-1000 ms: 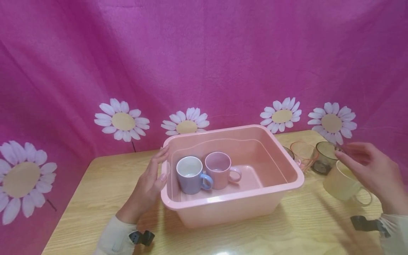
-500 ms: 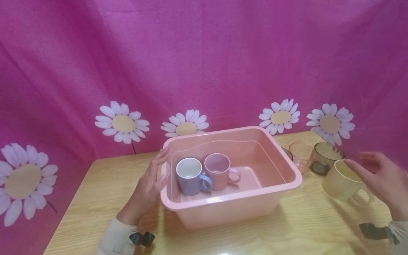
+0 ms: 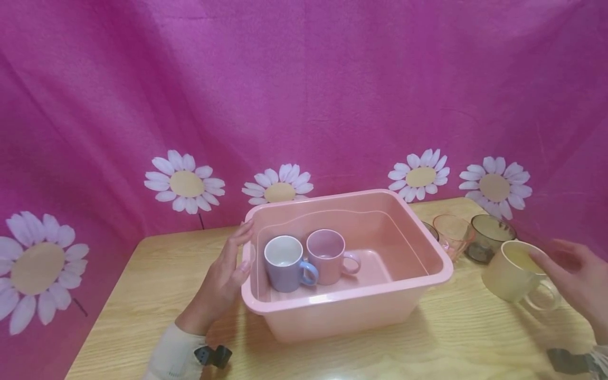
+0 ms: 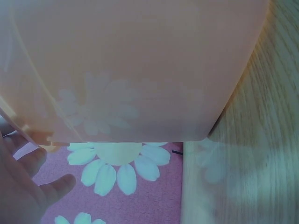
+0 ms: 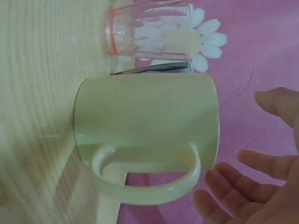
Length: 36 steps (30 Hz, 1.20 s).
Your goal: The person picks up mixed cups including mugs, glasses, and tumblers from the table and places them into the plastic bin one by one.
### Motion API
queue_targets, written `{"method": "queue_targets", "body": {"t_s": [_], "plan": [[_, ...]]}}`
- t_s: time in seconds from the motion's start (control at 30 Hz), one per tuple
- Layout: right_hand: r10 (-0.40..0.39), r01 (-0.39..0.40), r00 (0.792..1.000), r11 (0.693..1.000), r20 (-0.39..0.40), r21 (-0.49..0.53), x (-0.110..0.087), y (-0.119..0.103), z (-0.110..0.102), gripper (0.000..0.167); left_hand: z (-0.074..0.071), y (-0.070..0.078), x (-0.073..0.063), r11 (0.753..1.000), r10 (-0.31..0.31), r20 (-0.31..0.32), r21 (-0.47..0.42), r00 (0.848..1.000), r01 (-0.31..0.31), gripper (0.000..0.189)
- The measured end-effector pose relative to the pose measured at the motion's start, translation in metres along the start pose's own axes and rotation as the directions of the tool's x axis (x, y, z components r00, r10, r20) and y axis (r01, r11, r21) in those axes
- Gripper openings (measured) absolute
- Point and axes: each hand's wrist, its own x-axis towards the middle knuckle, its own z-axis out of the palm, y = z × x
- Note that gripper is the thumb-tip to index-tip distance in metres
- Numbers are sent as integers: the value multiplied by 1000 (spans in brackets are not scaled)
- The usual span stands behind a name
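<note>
My left hand rests on the left rim of a pink plastic tub; its fingers lie along the edge, relaxed. Inside the tub stand a blue-purple mug with a white interior and a pink mug, side by side, handles to the right. At the right, my right hand hovers by a pale yellow mug that stands upright on the table. In the right wrist view, its spread fingers are near the yellow mug's rim and handle, gripping nothing.
Behind the yellow mug stand a dark tinted glass and a pink-tinted clear glass. Another dark glass is partly hidden by the tub. A magenta curtain with daisies hangs behind the wooden table.
My right hand has moved right and down, from above the dark glass and yellow mug to the yellow mug's right side. The left hand stays at the tub's rim.
</note>
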Motion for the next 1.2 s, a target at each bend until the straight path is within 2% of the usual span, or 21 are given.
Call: {"method": "queue_targets", "body": {"t_s": [0.2,0.33,0.73,0.93,1.07,1.13,1.2], "plan": [[-15,15,998,1000,53,-2,-2,7,-2,68,0,1,0,1000,7,-3,7,1000,-7,51],[-25,25,998,1000,61,2,-4,12,0,67,0,0,0,1000,16,-5,9,1000,-16,50],[4,8,994,994,107,-112,-3,20,1,66,0,1,1,1000,15,-10,17,1000,-15,49],[64,-57,988,997,143,-53,-6,25,4,72,1,0,0,1000,21,-8,22,1000,-21,50],[63,-61,980,998,188,-16,-7,27,5,72,0,2,0,1000,20,-6,21,1000,-20,50],[69,-67,973,998,219,-17,-6,27,4,70,0,2,0,1000,15,-5,18,1000,-15,51],[97,-98,957,995,272,-10,-6,26,2,70,0,2,0,1000,14,-4,14,1000,-14,51]]}}
